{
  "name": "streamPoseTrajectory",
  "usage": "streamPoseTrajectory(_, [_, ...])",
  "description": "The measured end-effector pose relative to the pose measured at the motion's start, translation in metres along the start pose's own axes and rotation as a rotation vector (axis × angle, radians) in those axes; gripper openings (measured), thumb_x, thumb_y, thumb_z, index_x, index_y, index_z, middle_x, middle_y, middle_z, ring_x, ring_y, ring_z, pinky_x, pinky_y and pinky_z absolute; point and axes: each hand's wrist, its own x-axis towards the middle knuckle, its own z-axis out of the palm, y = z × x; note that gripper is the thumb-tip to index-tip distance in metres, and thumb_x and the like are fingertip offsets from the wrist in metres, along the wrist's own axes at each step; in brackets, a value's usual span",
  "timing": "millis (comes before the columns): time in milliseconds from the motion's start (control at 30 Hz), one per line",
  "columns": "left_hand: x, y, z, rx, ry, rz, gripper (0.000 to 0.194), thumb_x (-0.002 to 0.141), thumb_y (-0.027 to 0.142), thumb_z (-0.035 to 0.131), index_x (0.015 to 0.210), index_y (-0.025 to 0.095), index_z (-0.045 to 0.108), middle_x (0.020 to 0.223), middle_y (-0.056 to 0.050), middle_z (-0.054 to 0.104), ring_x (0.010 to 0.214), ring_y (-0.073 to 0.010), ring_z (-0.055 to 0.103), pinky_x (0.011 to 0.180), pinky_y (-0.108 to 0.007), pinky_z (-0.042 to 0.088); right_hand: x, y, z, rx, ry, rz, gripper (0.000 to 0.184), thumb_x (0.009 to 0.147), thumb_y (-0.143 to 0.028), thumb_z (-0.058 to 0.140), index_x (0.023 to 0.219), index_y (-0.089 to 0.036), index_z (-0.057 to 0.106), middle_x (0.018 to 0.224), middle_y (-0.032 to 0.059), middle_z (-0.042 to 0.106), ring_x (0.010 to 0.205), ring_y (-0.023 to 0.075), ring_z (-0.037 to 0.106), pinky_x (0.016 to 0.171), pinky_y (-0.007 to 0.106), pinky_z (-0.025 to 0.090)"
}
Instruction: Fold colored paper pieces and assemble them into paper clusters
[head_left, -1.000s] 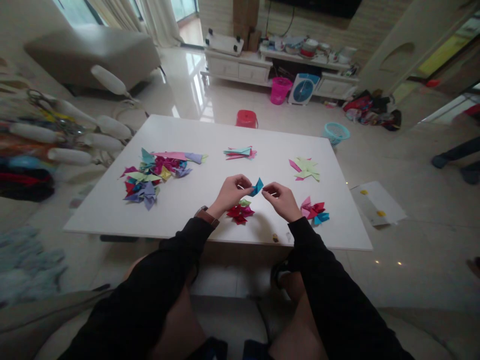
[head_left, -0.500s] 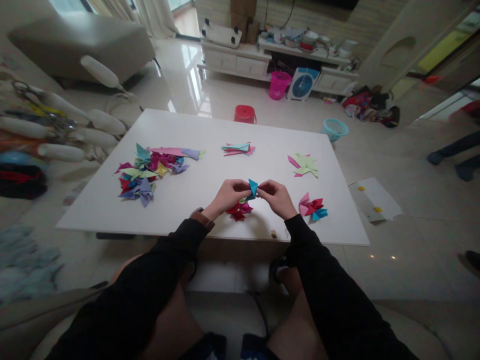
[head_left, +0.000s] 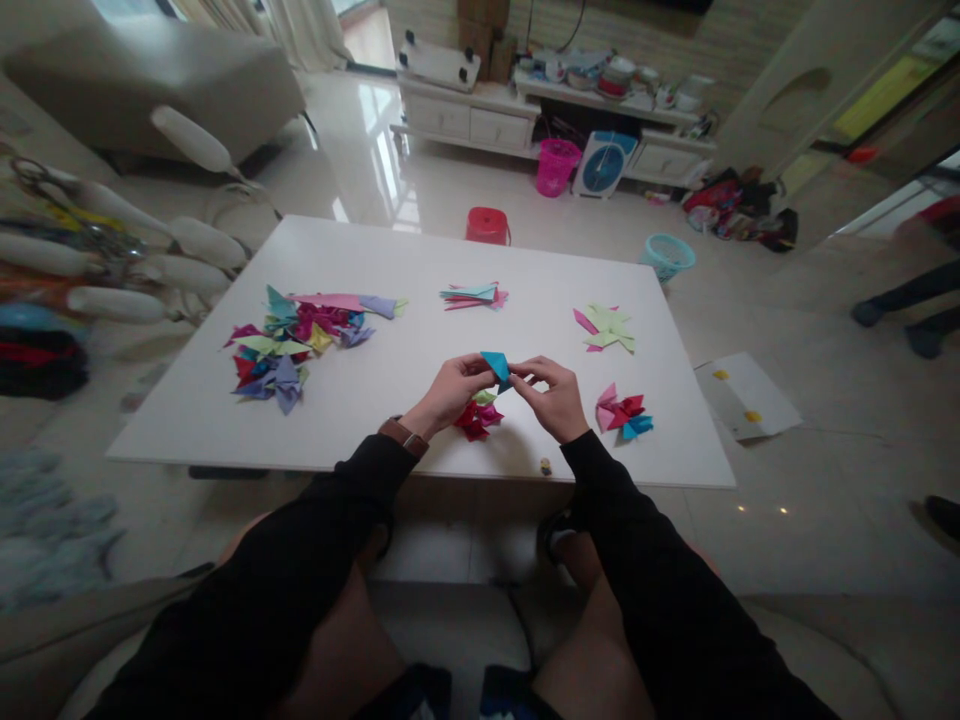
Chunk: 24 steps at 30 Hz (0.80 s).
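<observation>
A small folded piece of blue paper is held up over the near middle of the white table. My left hand pinches it from the left, and my right hand has its fingers closed at its right edge. Just below my hands lies a little cluster of red, magenta and green folded papers, partly hidden by my left hand. To the right sit pink, red and blue folded papers. Behind them are light green and pink folded papers.
A big heap of colourful folded papers covers the table's left part. Toward the back edge lies a stack of flat folded strips. A red stool and a light blue basket stand beyond the table. Another person's legs show at far right.
The blue paper has been turned between my fingers and now tilts to the upper left. My right-hand fingers have shifted along its right edge. The papers on the table stay in place.
</observation>
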Motion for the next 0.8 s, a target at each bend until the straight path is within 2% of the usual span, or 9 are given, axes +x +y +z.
streamPoseTrajectory(300, [0.002, -0.007, -0.002, 0.082, 0.046, 0.050, 0.025, 0.064, 0.024, 0.082, 0.084, 0.015, 0.072, 0.083, -0.004, 0.075, 0.080, -0.0156, 0.069, 0.081, -0.032, 0.053, -0.007, 0.004, 0.004, -0.024, -0.010, -0.034, 0.019, 0.088, -0.033, 0.068, 0.100, -0.024, 0.079, 0.094, 0.0060, 0.073, 0.083, 0.0196, 0.066, 0.070, 0.034, 0.055])
streamPoseTrajectory(467, [0.002, -0.001, 0.000, 0.186, 0.093, 0.117, 0.025, 0.064, 0.030, 0.085, 0.080, 0.015, 0.071, 0.077, -0.003, 0.074, 0.076, -0.0163, 0.067, 0.078, -0.032, 0.054, -0.007, 0.005, 0.010, -0.060, 0.032, 0.020, 0.017, 0.088, -0.034, 0.067, 0.097, -0.025, 0.079, 0.095, 0.0064, 0.075, 0.084, 0.0207, 0.066, 0.071, 0.036, 0.055])
streamPoseTrajectory(633, [0.001, 0.001, 0.000, 0.283, 0.162, 0.184, 0.030, 0.063, 0.032, 0.088, 0.080, 0.014, 0.071, 0.078, -0.004, 0.074, 0.073, -0.0160, 0.066, 0.074, -0.031, 0.055, -0.004, 0.006, 0.016, 0.002, 0.062, 0.024, 0.018, 0.088, -0.032, 0.067, 0.093, -0.023, 0.081, 0.092, 0.0064, 0.075, 0.081, 0.0201, 0.067, 0.069, 0.034, 0.055])
streamPoseTrajectory(800, [-0.003, 0.002, 0.002, 0.338, 0.121, 0.214, 0.028, 0.067, 0.034, 0.086, 0.082, 0.014, 0.073, 0.081, -0.006, 0.075, 0.075, -0.0163, 0.067, 0.075, -0.031, 0.055, -0.004, 0.005, 0.016, 0.032, 0.093, 0.129, 0.016, 0.084, -0.032, 0.069, 0.086, -0.020, 0.079, 0.087, 0.0054, 0.078, 0.080, 0.0201, 0.069, 0.068, 0.032, 0.054])
